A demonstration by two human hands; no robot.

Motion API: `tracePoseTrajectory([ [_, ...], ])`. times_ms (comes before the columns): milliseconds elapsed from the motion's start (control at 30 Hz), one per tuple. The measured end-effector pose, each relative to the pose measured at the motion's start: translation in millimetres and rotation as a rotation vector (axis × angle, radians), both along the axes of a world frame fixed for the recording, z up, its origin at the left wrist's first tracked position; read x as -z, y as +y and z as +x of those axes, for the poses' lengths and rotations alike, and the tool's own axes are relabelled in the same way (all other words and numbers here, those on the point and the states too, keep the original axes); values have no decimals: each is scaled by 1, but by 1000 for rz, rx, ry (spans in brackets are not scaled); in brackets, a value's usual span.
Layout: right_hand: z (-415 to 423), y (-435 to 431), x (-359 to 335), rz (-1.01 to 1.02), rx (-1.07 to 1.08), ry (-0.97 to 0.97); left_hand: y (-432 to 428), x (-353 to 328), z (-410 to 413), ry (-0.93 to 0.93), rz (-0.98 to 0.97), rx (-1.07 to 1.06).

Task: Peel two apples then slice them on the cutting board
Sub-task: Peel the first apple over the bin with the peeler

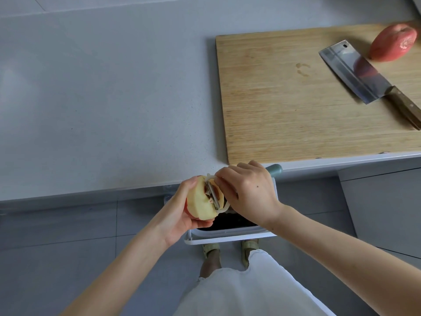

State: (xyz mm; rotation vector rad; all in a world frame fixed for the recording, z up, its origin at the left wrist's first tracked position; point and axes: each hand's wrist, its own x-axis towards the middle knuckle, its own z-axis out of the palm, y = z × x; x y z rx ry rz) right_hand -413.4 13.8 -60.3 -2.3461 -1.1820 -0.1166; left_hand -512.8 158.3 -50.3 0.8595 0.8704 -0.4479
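My left hand (pixel 176 209) grips a mostly peeled apple (pixel 200 201) in front of the counter edge, above a white bin. My right hand (pixel 249 192) holds a peeler (pixel 214 195) with a teal handle; its blade lies against the apple's right side, where some red skin shows. A second, unpeeled red apple (pixel 393 43) lies at the far right of the wooden cutting board (pixel 284 106). A cleaver (pixel 355 71) with a wooden handle rests on the board beside that apple.
The grey countertop (pixel 102 99) stretches left of the board. A white bin (pixel 230 236) with a dark inside hangs below the counter edge under my hands. My feet in sandals stand on the grey tiled floor beneath it.
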Motion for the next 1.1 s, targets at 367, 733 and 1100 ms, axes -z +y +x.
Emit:
tracePoseTrajectory([
  [367,23,-17,14,-131,-3,14,8,-5,-3,-4,-87,45],
  [733,2,-22,36,-295,138,169,19,-11,-3,-202,446,615],
  [1100,8,-26,30,-232,162,199,9,-2,9,-279,595,1088],
])
